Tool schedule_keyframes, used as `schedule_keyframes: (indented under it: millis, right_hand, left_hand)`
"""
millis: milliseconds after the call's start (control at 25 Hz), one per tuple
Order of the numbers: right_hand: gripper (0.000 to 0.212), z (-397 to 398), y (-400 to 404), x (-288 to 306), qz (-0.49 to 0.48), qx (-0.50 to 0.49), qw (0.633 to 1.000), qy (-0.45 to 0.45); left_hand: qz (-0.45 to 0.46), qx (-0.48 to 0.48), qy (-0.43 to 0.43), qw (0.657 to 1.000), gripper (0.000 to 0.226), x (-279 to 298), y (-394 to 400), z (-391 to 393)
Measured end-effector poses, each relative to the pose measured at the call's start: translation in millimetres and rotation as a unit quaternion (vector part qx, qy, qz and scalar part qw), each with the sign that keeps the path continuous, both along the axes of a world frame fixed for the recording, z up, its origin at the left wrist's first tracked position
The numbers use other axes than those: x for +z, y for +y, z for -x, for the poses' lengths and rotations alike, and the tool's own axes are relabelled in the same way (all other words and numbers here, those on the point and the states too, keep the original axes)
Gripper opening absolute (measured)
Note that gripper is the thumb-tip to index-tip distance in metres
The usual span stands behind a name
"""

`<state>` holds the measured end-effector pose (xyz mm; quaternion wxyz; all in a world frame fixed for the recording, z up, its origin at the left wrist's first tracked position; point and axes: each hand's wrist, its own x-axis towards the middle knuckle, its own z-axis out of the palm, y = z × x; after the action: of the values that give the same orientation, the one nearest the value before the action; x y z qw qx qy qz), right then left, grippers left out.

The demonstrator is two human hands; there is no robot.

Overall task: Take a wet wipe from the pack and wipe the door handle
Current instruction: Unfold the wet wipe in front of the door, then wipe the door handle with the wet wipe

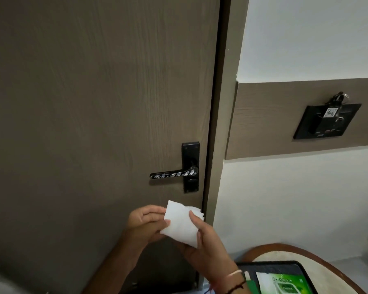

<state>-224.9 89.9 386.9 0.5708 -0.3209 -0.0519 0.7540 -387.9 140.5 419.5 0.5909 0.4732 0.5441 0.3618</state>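
**Wipe held in both hands below the door handle**

Here, a folded white wet wipe [180,224] sits between both hands, in front of the lower part of the brown door [94,102], near its right edge. The left hand [146,223] grasps the wipe's left edge, fingers curled over the top, thumb pressed on the front face. The right hand [204,245] grasps the wipe's right side and bottom, thumb lying up along the front, fingers behind it. Several layered corners of the wipe fan out at its upper right.

The door handle [173,174] is above the wipe, apart from it, not touched by either hand. It is a black lever pointing left from a black backplate [190,166] near the door's right edge; the lever carries pale patches along its length.

The pack [287,285] of wipes, green and white, lies flat in a dark tray [272,264] at the bottom right, on a round table [306,250] with a brown rim. The tray sits at the table's near left edge. The pack's label is too blurred to read, and whether its flap is open I cannot tell.

Both forearms rise from the bottom of the view, left from lower left, right from lower right, meeting at the wipe. Thin bands sit on the right wrist [235,279].

On the wall's brown strip, right of the door frame, a black wall plate [325,122] holds a key tag with keys at its top.
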Motion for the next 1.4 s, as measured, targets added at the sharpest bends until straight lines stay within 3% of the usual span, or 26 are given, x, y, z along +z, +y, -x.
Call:
schedule_keyframes:
  millis: [80,120,160,200,280,360,400,560,640,760,920,960,1160,1320,1400]
  right_hand:
    - [0.033,-3.9,6.7,-0.3,0.008,-0.04,0.997,-0.07]
    - [0.036,-6.6,12.4,-0.2,0.017,-0.08,0.99,-0.113]
    - [0.035,-7.0,19.1,1.0,0.028,-0.144,0.975,-0.17]
    - [0.032,-6.4,27.3,3.6,0.035,-0.224,0.943,-0.245]
    - [0.024,2.0,45.2,20.0,0.005,-0.377,0.838,-0.394]
    - [0.029,18.5,70.6,30.5,-0.062,-0.43,0.757,-0.488]
    - [0.037,27.4,86.1,26.7,-0.091,-0.417,0.731,-0.532]
    - [0.062,56.7,140.0,-2.5,-0.157,-0.372,0.654,-0.639]
    - [0.067,62.6,159.6,-11.1,-0.152,-0.402,0.611,-0.664]
    - [0.073,78.8,174.1,-17.0,-0.124,-0.451,0.554,-0.689]
    - [0.089,132.5,172.0,-47.6,-0.17,-0.328,0.407,-0.836]
    - [0.09,141.5,170.0,-55.5,-0.178,-0.306,0.385,-0.852]
    - [0.089,83.7,165.7,-59.4,-0.184,-0.331,0.35,-0.857]
    - [0.099,11.5,163.9,-46.2,-0.185,-0.356,0.414,-0.817]
    - [0.1,8.6,162.7,-46.3,-0.223,-0.328,0.362,-0.843]
  left_hand:
    - [-0.059,0.031,0.071,0.995,0.021,2.1,4.0,-0.6]
    - [-0.138,0.055,0.129,0.98,0.022,7.6,10.3,-0.7]
    - [-0.249,0.083,0.209,0.942,0.022,16.4,20.6,1.0]
    - [-0.375,0.103,0.294,0.873,0.023,27.6,35.6,3.5]
    - [-0.576,0.12,0.428,0.687,0.039,53.2,78.7,8.8]
    - [-0.649,0.122,0.516,0.545,0.053,80.9,125.3,7.1]
    - [-0.656,0.12,0.549,0.503,0.059,88.5,145.3,5.1]
    - [-0.702,0.139,0.57,0.403,0.069,75.4,201.0,11.1]
    - [-0.719,0.162,0.56,0.378,0.069,69.4,213.6,13.5]
    - [-0.73,0.171,0.551,0.367,0.07,65.0,219.8,11.4]
    - [-0.738,0.178,0.539,0.365,0.07,63.3,221.1,12.2]
    - [-0.739,0.177,0.538,0.364,0.07,63.6,220.8,12.5]
    - [-0.754,0.185,0.524,0.351,0.067,66.7,218.0,12.9]
    - [-0.751,0.18,0.526,0.355,0.065,68.5,215.0,13.0]
    - [-0.751,0.178,0.53,0.352,0.064,67.7,214.3,11.0]
